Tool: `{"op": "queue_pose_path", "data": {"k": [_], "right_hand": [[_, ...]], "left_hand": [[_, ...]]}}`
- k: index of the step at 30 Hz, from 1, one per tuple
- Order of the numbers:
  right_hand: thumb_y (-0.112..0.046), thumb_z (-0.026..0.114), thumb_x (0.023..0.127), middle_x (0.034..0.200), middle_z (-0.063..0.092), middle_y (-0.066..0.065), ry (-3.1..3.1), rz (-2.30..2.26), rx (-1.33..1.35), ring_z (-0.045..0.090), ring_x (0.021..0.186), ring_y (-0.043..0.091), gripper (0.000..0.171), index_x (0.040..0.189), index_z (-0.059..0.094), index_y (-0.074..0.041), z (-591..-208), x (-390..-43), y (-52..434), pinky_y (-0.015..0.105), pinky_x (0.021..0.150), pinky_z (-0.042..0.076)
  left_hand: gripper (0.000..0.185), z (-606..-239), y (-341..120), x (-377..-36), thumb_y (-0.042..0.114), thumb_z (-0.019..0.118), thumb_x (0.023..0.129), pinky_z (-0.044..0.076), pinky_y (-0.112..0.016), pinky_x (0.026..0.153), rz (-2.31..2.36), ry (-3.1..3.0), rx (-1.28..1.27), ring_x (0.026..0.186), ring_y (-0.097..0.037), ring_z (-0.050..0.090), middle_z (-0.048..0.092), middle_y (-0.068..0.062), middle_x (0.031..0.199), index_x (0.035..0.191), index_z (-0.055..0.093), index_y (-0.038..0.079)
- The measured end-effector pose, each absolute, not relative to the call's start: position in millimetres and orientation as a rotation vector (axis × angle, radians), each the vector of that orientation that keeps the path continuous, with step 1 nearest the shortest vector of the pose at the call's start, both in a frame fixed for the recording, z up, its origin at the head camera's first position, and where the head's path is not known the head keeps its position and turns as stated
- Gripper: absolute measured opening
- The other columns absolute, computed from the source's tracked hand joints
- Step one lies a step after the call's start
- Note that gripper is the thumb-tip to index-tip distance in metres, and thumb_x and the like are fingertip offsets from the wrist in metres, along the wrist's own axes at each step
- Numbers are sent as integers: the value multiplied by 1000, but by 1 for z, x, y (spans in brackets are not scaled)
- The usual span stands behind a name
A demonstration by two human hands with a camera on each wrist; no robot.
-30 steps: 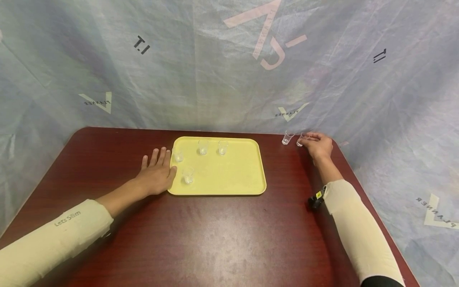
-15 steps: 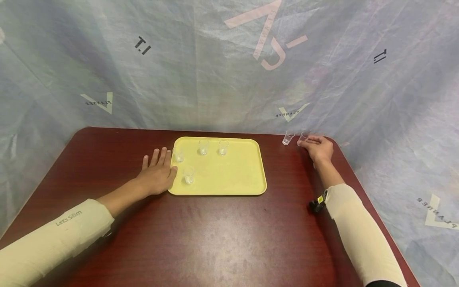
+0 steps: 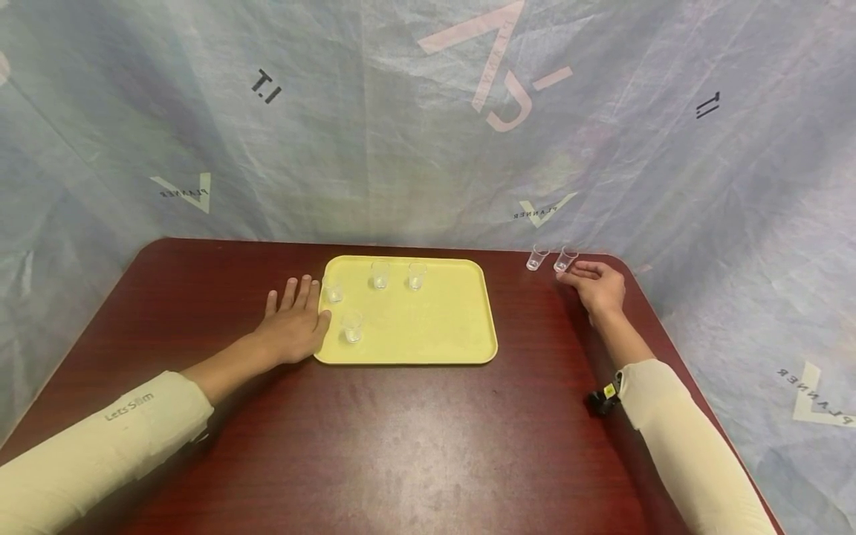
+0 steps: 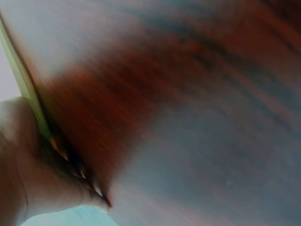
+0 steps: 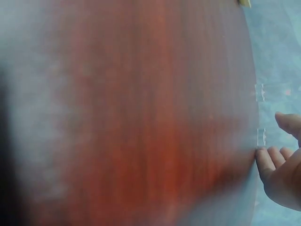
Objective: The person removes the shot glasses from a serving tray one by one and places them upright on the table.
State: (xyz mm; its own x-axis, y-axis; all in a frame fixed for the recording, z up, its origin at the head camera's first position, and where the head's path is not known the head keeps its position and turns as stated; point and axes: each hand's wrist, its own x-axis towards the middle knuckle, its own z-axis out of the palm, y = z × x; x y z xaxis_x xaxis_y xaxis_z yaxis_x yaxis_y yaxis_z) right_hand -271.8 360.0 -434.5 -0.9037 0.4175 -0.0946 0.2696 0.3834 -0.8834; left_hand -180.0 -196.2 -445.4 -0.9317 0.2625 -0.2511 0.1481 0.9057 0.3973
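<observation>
Dark red table with yellow tray – four glasses already on it, two glasses left at the far right; right hand, loosely curled, touches the nearer glass; left hand lies flat, steadying the tray

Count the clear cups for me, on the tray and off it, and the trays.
Clear cups on the yellow tray: 4
Clear cups on the table by the right hand: 2
Yellow trays: 1
Total: 7

Bare table lies open between the yellow tray and two small cups at the far right edge.
</observation>
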Motion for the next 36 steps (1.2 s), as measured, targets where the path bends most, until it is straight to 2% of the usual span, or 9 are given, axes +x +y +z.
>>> {"op": "queue_pose_path", "data": {"k": [6,13,18,24,36], "right_hand": [[-31,95,94,93,68,-27,-2554,1478,-596,67,92,-11,66,150,70,-8,-433,-260,357,9,83,53],[-34,94,95,121,79,-6,-2612,1470,-516,68,95,-10,66,151,70,-9,-431,-246,349,9,82,54],[-27,94,95,127,79,2,-2603,1530,-432,68,96,-11,64,150,69,-4,-434,-241,338,8,82,56],[-20,93,95,141,76,23,-2615,1554,-320,68,93,-14,63,148,69,1,-434,-235,318,7,83,56],[-17,90,96,144,75,30,-2643,1608,-107,69,94,-14,58,146,69,6,-420,-228,274,8,85,56]], "left_hand": [[83,-450,-199,-182,49,17,120,-13,-77,135,544,2762,309,174,-52,-20,-15,-29,186,178,-5,-6],[85,-455,-201,-185,51,17,120,-14,-78,134,560,2757,323,173,-52,-21,-16,-29,186,178,-6,-6],[86,-451,-199,-183,53,18,120,-14,-78,134,585,2752,325,173,-53,-21,-16,-30,186,178,-5,-6],[85,-448,-199,-181,51,21,121,-14,-80,133,592,2752,331,172,-55,-20,-15,-32,186,178,-4,-8],[83,-444,-197,-179,47,21,121,-13,-79,134,578,2763,320,173,-55,-18,-13,-32,186,177,-2,-9]]}}
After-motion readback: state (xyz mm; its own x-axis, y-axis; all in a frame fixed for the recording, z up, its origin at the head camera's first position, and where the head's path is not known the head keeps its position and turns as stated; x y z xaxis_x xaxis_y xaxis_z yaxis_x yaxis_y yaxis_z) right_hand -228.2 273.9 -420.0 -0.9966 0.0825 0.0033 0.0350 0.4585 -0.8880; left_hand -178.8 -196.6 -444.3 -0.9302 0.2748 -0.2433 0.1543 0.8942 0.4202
